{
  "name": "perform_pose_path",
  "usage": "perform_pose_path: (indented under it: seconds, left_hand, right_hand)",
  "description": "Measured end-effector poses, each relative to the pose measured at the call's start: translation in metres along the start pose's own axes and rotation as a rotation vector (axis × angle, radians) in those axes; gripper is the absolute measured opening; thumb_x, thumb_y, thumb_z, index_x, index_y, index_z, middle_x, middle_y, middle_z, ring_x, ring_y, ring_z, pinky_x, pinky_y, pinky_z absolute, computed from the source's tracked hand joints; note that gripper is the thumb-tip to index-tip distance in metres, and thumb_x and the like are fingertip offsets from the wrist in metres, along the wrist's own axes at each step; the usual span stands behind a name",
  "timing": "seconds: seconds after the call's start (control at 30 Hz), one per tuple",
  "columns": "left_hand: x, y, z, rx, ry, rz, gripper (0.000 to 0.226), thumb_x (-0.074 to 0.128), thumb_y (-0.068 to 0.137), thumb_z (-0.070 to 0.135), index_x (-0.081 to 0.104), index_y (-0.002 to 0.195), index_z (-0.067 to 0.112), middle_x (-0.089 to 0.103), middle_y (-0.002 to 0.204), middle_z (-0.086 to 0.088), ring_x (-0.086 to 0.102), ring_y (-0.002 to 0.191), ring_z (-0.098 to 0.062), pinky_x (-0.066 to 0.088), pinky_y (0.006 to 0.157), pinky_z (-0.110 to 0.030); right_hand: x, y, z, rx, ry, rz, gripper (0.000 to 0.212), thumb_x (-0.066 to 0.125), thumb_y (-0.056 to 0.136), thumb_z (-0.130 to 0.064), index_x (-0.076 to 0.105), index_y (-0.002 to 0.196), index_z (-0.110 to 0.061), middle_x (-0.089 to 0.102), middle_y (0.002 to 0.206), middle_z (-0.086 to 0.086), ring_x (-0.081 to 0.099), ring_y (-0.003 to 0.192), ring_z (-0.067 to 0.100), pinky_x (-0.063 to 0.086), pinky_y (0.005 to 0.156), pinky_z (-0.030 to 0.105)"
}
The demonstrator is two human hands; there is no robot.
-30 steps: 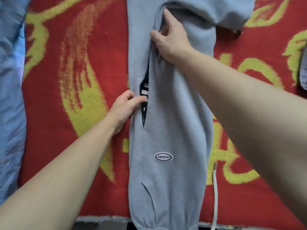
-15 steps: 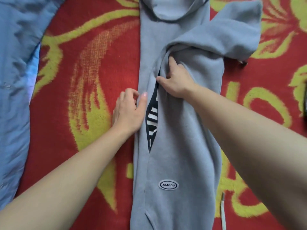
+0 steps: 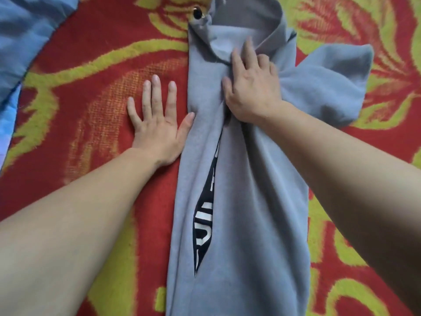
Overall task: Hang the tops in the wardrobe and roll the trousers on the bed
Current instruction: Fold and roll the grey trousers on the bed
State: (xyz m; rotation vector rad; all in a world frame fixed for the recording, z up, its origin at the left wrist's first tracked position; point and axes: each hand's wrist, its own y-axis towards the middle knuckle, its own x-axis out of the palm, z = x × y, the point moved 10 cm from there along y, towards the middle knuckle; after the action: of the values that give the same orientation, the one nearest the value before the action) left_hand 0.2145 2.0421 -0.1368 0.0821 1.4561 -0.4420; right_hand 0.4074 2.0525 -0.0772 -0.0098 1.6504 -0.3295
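Down the middle of the bed (image 3: 57,179), on a red plush blanket with yellow swirls (image 3: 95,71), lies a long grey fleece garment (image 3: 250,224) folded into a narrow strip. Its long axis runs from the bed's near edge straight toward the far edge. The end with a turned-out open band points to the far edge, and the other end runs out of view at the near edge. Beside that band sits 1 small dark metal eyelet (image 3: 197,13). A grey folded flap (image 3: 330,83) of the same garment sticks out toward the bed's right edge. Along the strip's middle the 2 folded sides part in a slim slit, showing a dark panel with white lettering (image 3: 205,220) underneath.

The left hand (image 3: 157,124) lies flat on the blanket just beside the garment's left edge, its fingers (image 3: 156,87) straight and spread wide, holding nothing. Only the thumb touches the grey cloth. The right hand (image 3: 250,87) rests on top of the garment near its far end, just below the open band. Its fingers (image 3: 248,49) are blurred: 1 reaches toward the band and the others are bent into the fleece, and I cannot tell whether they hold a fold or only press. The cloth bunches under the wrist. Both bare forearms cross the near part of the bed, the right 1 covering part of the strip's right side.

A crumpled light blue cloth (image 3: 22,30) lies at the far left corner, well apart from the garment.
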Motion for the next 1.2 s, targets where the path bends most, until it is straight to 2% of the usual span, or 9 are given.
perform_pose_path:
  seconds: [0.1,0.23,0.33,0.47,0.6,0.73,0.83,1.03,1.2]
  left_hand:
    - [-0.006,-0.008,0.002,0.013,0.004,0.109,0.07,0.007,0.099,0.057,0.006,0.157,0.018,0.0,0.164,-0.015,-0.001,0.151,-0.029,0.002,0.117,-0.06]
    - [-0.009,-0.006,0.0,0.017,-0.004,0.135,0.067,0.012,0.1,0.054,0.012,0.157,0.019,0.005,0.164,-0.014,0.005,0.151,-0.029,0.005,0.116,-0.06]
    - [-0.01,-0.006,0.004,0.018,0.01,0.129,0.067,0.013,0.099,0.053,0.013,0.157,0.018,0.006,0.164,-0.014,0.006,0.151,-0.03,0.006,0.117,-0.06]
    - [-0.012,-0.006,0.003,0.011,0.013,0.139,0.066,0.015,0.099,0.052,0.013,0.156,0.019,0.006,0.164,-0.014,0.005,0.151,-0.029,0.006,0.117,-0.06]
    - [-0.011,-0.007,0.003,0.019,0.005,0.169,0.066,0.017,0.099,0.052,0.015,0.156,0.019,0.007,0.164,-0.013,0.006,0.151,-0.029,0.006,0.116,-0.06]
    - [-0.012,-0.007,0.003,0.014,0.003,0.17,0.066,0.015,0.099,0.053,0.014,0.156,0.019,0.006,0.164,-0.013,0.005,0.151,-0.028,0.004,0.116,-0.059]
    - [-0.014,-0.006,0.004,0.007,-0.011,0.162,0.067,0.014,0.099,0.053,0.013,0.156,0.019,0.005,0.164,-0.013,0.004,0.151,-0.029,0.004,0.116,-0.059]
    - [-0.013,-0.007,0.003,0.01,-0.009,0.171,0.066,0.015,0.099,0.053,0.013,0.156,0.019,0.005,0.164,-0.013,0.005,0.151,-0.029,0.004,0.116,-0.06]
    - [-0.013,-0.007,0.001,0.003,-0.011,0.18,0.066,0.015,0.099,0.053,0.013,0.156,0.019,0.005,0.164,-0.013,0.005,0.151,-0.029,0.005,0.116,-0.06]
  right_hand:
    - [-0.008,0.028,-0.003,-0.021,0.059,0.098,0.066,0.038,0.098,-0.029,0.014,0.157,-0.01,-0.004,0.162,0.026,0.027,0.141,0.04,0.021,0.116,0.04]
    - [-0.037,0.086,0.014,0.03,0.071,0.228,0.045,0.03,0.096,-0.014,0.043,0.139,-0.01,0.041,0.145,0.015,0.04,0.129,0.025,0.021,0.105,0.029]
    - [-0.042,0.109,0.04,0.188,0.074,0.169,0.023,0.027,0.099,-0.023,0.049,0.103,-0.029,0.045,0.12,0.006,0.039,0.109,0.015,0.024,0.101,0.029]
    - [-0.046,0.079,0.012,0.09,0.041,0.338,0.055,0.032,0.095,-0.034,0.038,0.147,-0.016,0.033,0.155,0.015,0.03,0.143,0.031,0.015,0.117,0.04]
    - [0.016,0.063,-0.011,-0.079,0.066,-0.147,0.068,0.022,0.102,-0.055,0.003,0.159,-0.026,-0.01,0.166,0.01,-0.01,0.152,0.032,-0.002,0.122,0.05]
    - [-0.033,0.052,0.002,-0.043,0.327,0.136,0.054,0.044,0.1,-0.042,0.043,0.147,-0.015,0.028,0.159,0.016,0.025,0.148,0.029,0.019,0.12,0.035]
    - [-0.071,-0.024,0.047,0.23,0.854,0.646,0.024,0.059,0.095,-0.024,0.065,0.114,-0.01,0.063,0.118,0.008,0.06,0.106,0.006,0.046,0.093,0.024]
    - [0.043,-0.142,0.072,1.215,1.634,0.542,0.05,0.074,0.086,-0.038,0.055,0.12,-0.008,0.067,0.11,0.006,0.067,0.105,0.023,0.054,0.096,0.044]
    - [0.018,-0.106,0.101,1.226,1.628,0.702,0.036,0.076,0.084,-0.023,0.058,0.11,-0.005,0.069,0.118,0.015,0.068,0.105,0.026,0.055,0.094,0.045]
